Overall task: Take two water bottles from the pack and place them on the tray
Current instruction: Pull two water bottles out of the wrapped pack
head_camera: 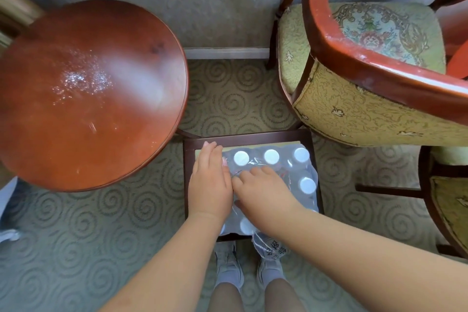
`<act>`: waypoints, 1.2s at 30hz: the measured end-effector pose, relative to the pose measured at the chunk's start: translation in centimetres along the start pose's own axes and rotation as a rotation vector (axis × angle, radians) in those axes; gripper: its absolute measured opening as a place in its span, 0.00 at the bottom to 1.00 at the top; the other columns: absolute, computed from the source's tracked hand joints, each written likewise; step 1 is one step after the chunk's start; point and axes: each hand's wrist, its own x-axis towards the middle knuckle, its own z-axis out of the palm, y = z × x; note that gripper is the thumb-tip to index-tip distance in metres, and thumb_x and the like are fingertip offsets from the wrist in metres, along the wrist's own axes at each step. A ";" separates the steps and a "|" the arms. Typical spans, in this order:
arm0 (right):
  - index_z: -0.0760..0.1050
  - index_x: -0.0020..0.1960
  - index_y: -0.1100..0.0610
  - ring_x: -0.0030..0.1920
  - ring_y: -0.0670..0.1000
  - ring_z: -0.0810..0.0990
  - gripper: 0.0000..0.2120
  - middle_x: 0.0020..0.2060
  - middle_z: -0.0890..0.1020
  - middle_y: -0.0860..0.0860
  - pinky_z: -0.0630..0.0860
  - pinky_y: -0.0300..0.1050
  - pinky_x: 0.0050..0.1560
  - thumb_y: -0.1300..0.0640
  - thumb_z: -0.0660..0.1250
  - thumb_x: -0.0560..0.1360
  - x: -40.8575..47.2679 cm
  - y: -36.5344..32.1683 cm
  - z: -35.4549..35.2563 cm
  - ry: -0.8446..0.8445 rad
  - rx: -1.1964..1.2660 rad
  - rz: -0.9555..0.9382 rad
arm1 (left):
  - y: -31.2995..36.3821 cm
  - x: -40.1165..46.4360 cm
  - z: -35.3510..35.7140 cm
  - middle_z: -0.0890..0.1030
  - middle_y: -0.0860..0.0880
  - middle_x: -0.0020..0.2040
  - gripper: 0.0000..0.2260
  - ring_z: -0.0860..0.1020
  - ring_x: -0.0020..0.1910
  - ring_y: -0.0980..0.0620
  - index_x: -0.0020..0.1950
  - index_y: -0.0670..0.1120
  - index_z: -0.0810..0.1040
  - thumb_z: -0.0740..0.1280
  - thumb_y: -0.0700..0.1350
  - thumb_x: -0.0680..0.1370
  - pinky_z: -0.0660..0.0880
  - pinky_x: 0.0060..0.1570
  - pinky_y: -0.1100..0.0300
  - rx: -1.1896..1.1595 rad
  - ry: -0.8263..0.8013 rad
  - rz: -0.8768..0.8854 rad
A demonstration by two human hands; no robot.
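Swirl-patterned green carpet [240, 106] throughout; no tray seen. Clear shrink-wrapped pack of white-capped water bottles [272, 177] on dark wooden stool [188, 144], lower centre. Left hand [210, 182] flat, pressing film; right hand [263, 190] curled, fingertips pinching wrap. Caps visible: about six. Probably heavy, film slippery and soft; tear wrap, grip bottle by neck.

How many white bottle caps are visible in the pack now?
5 clearly: three along the far row, one at the right edge, one near the front. Both hands, left hand and right hand, cover the middle, so more may be hidden.
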 end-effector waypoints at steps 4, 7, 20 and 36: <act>0.81 0.41 0.59 0.37 0.60 0.83 0.09 0.35 0.84 0.55 0.77 0.51 0.43 0.58 0.80 0.68 -0.7 0.5 -0.5 0.128 0.141 -0.046 | 0.1 0.0 -0.3 0.75 0.43 0.71 0.15 0.71 0.73 0.44 0.69 0.41 0.76 0.60 0.40 0.84 0.71 0.67 0.50 -0.033 -0.015 -0.011; 0.79 0.39 0.62 0.35 0.61 0.78 0.07 0.32 0.80 0.57 0.77 0.55 0.41 0.62 0.76 0.70 -2.4 1.0 -2.9 0.225 0.377 -0.034 | 0.1 -0.1 -0.5 0.76 0.43 0.70 0.15 0.71 0.73 0.44 0.70 0.41 0.76 0.59 0.41 0.85 0.71 0.66 0.50 -0.068 -0.021 -0.021; 0.84 0.44 0.55 0.36 0.49 0.79 0.05 0.36 0.84 0.49 0.74 0.44 0.35 0.55 0.77 0.75 -4.8 4.9 -19.4 0.585 0.714 0.057 | -0.2 -0.4 -0.8 0.74 0.45 0.73 0.18 0.69 0.74 0.47 0.74 0.44 0.73 0.57 0.44 0.85 0.66 0.71 0.54 -0.095 -0.054 -0.029; 0.82 0.44 0.55 0.34 0.47 0.74 0.06 0.33 0.78 0.47 0.66 0.35 0.34 0.53 0.76 0.74 -2.1 5.7 -18.3 0.494 0.721 0.072 | 0.1 0.9 -8.5 0.55 0.64 0.81 0.47 0.52 0.79 0.65 0.81 0.67 0.46 0.75 0.59 0.71 0.55 0.72 0.62 -0.484 -0.106 0.059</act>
